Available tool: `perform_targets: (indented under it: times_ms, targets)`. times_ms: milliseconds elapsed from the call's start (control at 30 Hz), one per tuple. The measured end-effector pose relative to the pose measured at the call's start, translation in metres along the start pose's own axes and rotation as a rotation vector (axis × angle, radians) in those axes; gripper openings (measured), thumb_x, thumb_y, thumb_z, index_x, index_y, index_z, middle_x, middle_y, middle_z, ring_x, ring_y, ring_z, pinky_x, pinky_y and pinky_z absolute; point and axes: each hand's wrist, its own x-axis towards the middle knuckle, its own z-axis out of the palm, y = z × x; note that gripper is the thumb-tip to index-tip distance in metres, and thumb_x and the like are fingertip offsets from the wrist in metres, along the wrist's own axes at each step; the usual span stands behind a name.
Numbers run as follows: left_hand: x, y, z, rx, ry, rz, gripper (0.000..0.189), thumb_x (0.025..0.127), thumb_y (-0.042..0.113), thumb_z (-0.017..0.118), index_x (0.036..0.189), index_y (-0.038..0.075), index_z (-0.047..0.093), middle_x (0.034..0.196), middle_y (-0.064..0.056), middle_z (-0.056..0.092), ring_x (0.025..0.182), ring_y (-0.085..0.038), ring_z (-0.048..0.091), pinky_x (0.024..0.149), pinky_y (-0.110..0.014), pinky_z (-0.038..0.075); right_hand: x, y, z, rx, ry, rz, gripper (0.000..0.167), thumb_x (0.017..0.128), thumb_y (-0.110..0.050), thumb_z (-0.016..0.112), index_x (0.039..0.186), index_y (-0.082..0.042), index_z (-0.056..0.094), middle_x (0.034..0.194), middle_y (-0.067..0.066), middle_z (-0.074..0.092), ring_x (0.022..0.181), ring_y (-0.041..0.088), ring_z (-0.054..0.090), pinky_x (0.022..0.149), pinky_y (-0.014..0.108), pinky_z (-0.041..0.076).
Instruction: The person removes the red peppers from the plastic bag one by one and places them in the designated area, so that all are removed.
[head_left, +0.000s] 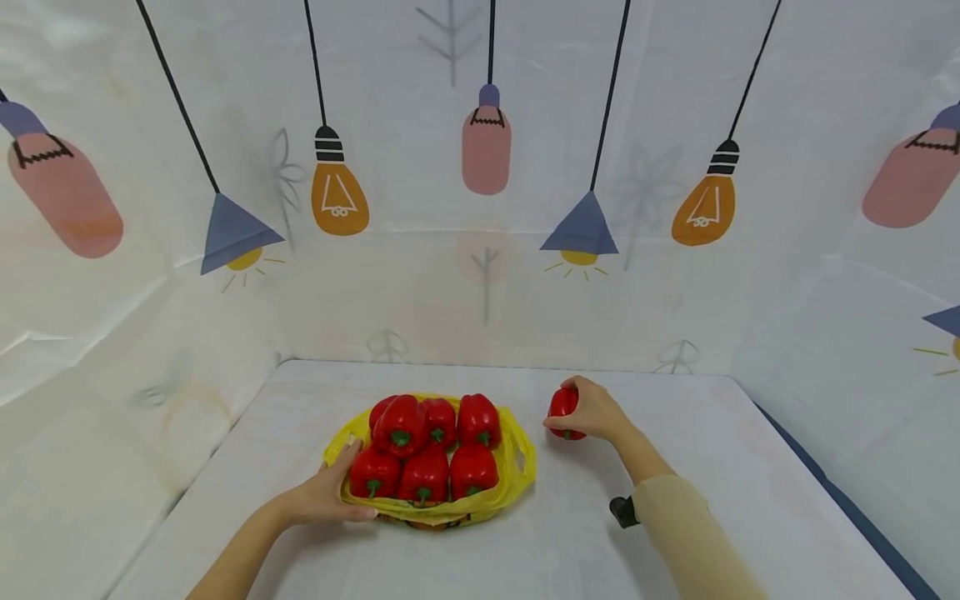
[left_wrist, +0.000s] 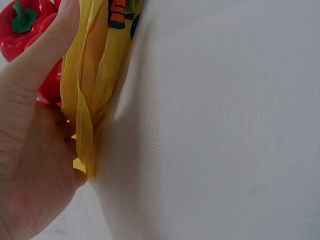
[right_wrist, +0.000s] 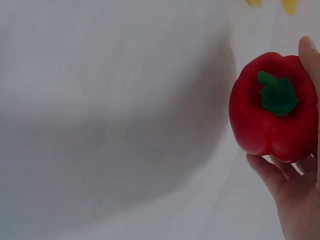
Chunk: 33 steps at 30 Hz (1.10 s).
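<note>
A yellow plastic bag lies with its mouth spread wide, and several red bell peppers are heaped in it, green stems facing the front. My left hand holds the bag by its left side, with the thumb in front and the fingers reaching behind. In the left wrist view the bag's folds hang beside the thumb. To the right of the bag, my right hand grips a single red bell pepper between thumb and fingers. Its green stem points toward the right wrist camera.
A white cloth covers the table. Behind it and at both sides stand white sheets printed with hanging lamps and bulbs. A dark strip runs along the table's right edge. A black band is on the right wrist.
</note>
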Motion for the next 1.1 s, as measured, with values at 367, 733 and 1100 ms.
perform_targets:
  times_ms: [367, 733, 1100]
  targets:
    - [0.001, -0.003, 0.005, 0.000, -0.003, -0.011, 0.116, 0.076, 0.045, 0.079, 0.152, -0.005, 0.006, 0.155, -0.031, 0.004, 0.139, -0.054, 0.006, 0.105, -0.072, 0.010, 0.001, 0.003, 0.009, -0.047, -0.058, 0.014, 0.078, 0.070, -0.047, 0.083, 0.128, -0.004, 0.053, 0.121, 0.013, 0.058, 0.106, 0.030, 0.053, 0.080, 0.046, 0.055]
    - [0.002, -0.002, 0.001, -0.003, 0.001, -0.003, 0.116, 0.076, 0.044, 0.079, 0.151, -0.005, 0.006, 0.156, -0.031, 0.004, 0.140, -0.051, 0.006, 0.108, -0.069, 0.002, 0.003, 0.001, 0.011, -0.082, -0.128, 0.014, 0.079, 0.079, -0.052, 0.073, 0.139, -0.008, 0.048, 0.134, 0.019, 0.049, 0.111, 0.034, 0.051, 0.084, 0.050, 0.053]
    - [0.000, -0.003, 0.000, 0.001, 0.003, -0.006, 0.116, 0.077, 0.044, 0.078, 0.151, -0.006, 0.005, 0.155, -0.032, 0.004, 0.140, -0.052, 0.007, 0.108, -0.068, 0.002, -0.003, 0.002, 0.012, -0.100, -0.046, 0.008, 0.099, 0.070, -0.057, 0.077, 0.145, -0.007, 0.037, 0.138, 0.022, 0.044, 0.115, 0.038, 0.050, 0.083, 0.056, 0.052]
